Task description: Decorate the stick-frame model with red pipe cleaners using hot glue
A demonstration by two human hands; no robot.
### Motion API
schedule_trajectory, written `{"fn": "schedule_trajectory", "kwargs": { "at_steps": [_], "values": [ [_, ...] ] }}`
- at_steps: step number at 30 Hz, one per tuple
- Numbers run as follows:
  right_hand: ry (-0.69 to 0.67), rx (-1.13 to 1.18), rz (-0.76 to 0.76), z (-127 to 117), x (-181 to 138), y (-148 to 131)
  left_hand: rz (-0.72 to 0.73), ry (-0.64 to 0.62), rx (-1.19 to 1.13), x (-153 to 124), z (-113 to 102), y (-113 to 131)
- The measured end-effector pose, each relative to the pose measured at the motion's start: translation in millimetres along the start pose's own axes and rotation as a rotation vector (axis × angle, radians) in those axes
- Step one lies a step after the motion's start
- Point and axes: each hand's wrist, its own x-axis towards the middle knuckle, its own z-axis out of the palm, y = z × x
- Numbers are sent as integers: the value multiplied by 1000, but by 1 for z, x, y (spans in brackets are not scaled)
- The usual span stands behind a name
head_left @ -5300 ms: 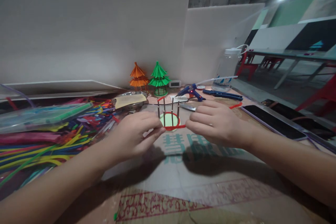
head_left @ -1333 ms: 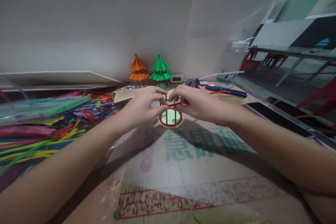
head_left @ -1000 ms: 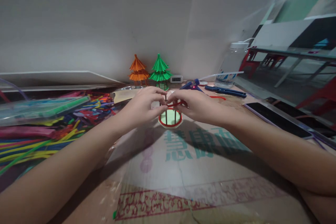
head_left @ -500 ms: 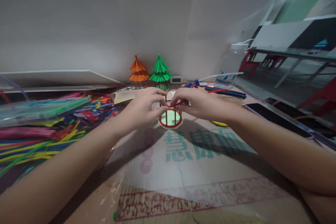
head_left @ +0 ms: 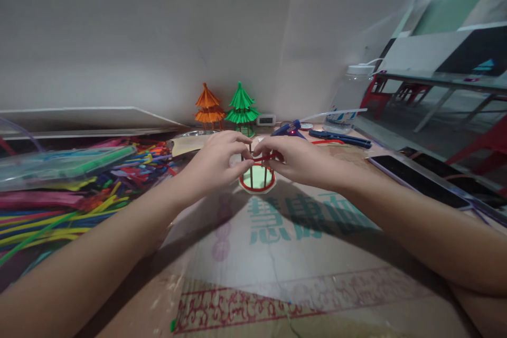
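Observation:
In the middle of the table stands a small round frame with a pale green base [head_left: 258, 175], a red rim and several thin dark upright posts. A red pipe cleaner [head_left: 262, 158] runs across the posts near their upper part. My left hand [head_left: 222, 156] pinches its left end at a front post, thumb and forefinger closed. From the other side, my right hand [head_left: 295, 157] grips the same pipe cleaner, its fingers curled over the posts. Both hands hide part of the frame's top.
Behind the hands stand an orange tiered model [head_left: 208, 105] and a green one [head_left: 241, 104]. A blue glue gun [head_left: 289, 129], dark pliers [head_left: 340, 138] and a water bottle [head_left: 344, 97] are at the back right. Colourful pipe cleaners [head_left: 51, 227] lie left; a phone [head_left: 418, 180] lies right.
My right hand has shifted slightly right and down along the pipe cleaner, showing more of the glue gun and a red strip behind it. The left hand stays nearly still.

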Motion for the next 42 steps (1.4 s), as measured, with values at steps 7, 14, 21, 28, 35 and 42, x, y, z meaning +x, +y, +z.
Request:
{"fn": "schedule_trajectory", "kwargs": {
  "at_steps": [7, 14, 21, 28, 35, 42],
  "values": [
    [8, -2, 4, -1, 0, -1, 32, 64, 27, -2, 3, 0],
    [47, -73, -22, -13, 2, -6, 65, 64, 49, -1, 0, -1],
    [556, 514, -22, -41, -8, -45, -82, 109, -281, -8, -6, 37],
    [805, 818, -11, -59, -9, -70, -241, -331, -881, -13, 5, 58],
    [940, 797, 17, -77, 1, -24, -416, -403, -1384, -10, 5, 48],
    [987, 772, 58, -85, 3, -9, -485, -446, -1400, -7, -1, 38]
  ]
}}
